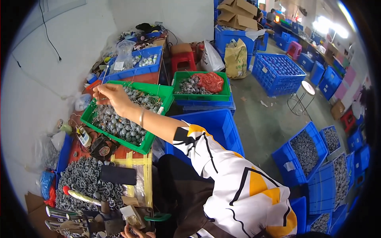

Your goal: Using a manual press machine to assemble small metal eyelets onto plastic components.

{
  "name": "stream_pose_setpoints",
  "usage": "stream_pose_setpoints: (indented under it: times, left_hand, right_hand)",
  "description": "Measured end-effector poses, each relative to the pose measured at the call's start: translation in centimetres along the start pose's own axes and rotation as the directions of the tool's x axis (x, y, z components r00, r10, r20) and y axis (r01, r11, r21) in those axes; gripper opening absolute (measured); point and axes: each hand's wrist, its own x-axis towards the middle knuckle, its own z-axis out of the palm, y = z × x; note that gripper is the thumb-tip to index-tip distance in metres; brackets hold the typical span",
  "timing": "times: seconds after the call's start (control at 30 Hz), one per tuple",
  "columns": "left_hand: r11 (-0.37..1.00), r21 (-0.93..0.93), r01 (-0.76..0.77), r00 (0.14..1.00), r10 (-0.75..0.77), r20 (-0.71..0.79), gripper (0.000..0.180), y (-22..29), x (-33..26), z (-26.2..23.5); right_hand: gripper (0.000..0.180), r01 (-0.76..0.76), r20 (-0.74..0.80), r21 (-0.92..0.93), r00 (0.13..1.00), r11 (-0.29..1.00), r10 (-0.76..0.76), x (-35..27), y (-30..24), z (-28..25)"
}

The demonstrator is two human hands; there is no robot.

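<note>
My right hand [113,98] reaches over a green tray [147,146] heaped with round grey parts [123,125], many with thin wire-like stalks. Its fingers are pinched together beside some thin upright stalks; what they hold is too small to make out. At the lower edge my left hand [137,233] is partly cut off. Its fingers curl at the front of a dark metal bench machine [111,222], beside a small pale block [131,215]; what they grip is hidden. The machine's lever has a red knob [66,190].
Grey hook-shaped parts [81,178] lie piled on the bench around a dark phone [118,175]. Behind the tray stands a blue tray [137,73] of parts. Another green tray [202,95] holds a red mesh bag [210,82]. Blue crates [291,158] stand on the floor at right.
</note>
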Motion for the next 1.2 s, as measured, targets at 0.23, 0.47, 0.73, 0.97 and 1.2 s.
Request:
stream_pose_setpoints:
  times: [0.23, 0.47, 0.73, 0.97, 1.2]
  left_hand:
    - [0.980, -0.149, 0.128, 0.990, -0.135, -0.038, 0.029, -2.6, -0.2, 2.0]
    - [0.959, -0.159, 0.234, 0.967, -0.213, 0.138, 0.022, -2.1, 0.8, 1.1]
    - [0.977, -0.207, 0.045, 0.974, 0.002, 0.225, 0.029, -3.4, 0.4, -0.9]
    - [0.854, 0.513, -0.090, 0.992, 0.123, -0.030, 0.017, -5.7, 4.3, -3.2]
    - [0.877, 0.472, -0.089, 0.988, 0.139, -0.073, 0.031, -6.0, 3.9, -2.9]
  right_hand:
    - [0.023, 0.017, 0.088, -0.128, 0.996, 0.992, -0.006, -10.3, -3.1, 2.1]
    - [0.028, -0.068, 0.255, -0.255, 0.957, 0.965, 0.135, -18.6, -4.2, 2.1]
    - [0.024, -0.296, 0.327, -0.349, 0.850, 0.889, 0.412, -25.3, -0.6, 3.7]
    - [0.015, -0.333, 0.459, -0.563, 0.635, 0.756, 0.622, -27.8, 0.6, 4.6]
    - [0.017, -0.104, 0.596, -0.601, 0.602, 0.792, 0.531, -30.4, 4.7, 6.1]
